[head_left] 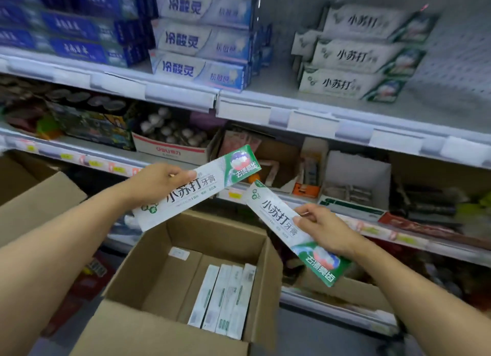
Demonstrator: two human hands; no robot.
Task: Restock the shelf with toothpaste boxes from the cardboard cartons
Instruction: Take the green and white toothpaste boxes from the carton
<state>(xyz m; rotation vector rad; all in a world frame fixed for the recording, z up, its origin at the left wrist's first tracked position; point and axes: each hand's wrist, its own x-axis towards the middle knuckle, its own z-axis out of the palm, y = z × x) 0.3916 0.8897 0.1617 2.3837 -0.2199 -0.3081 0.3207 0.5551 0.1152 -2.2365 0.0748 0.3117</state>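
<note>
White-and-green toothpaste boxes fill both hands above the open carton point(186, 249): left hand point(156, 183) pinches one box point(202, 188), right hand point(318, 228) pinches another point(276, 217), labels up, probably for the matching stack point(356, 61) far right.

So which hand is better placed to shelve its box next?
Probably the right hand: its box sits more directly below the matching green-and-white stack on the upper shelf. The left hand holds its box further left.

Two white-green toothpaste boxes point(196, 188) held tilted above open carton point(159, 270); four inside.
</note>
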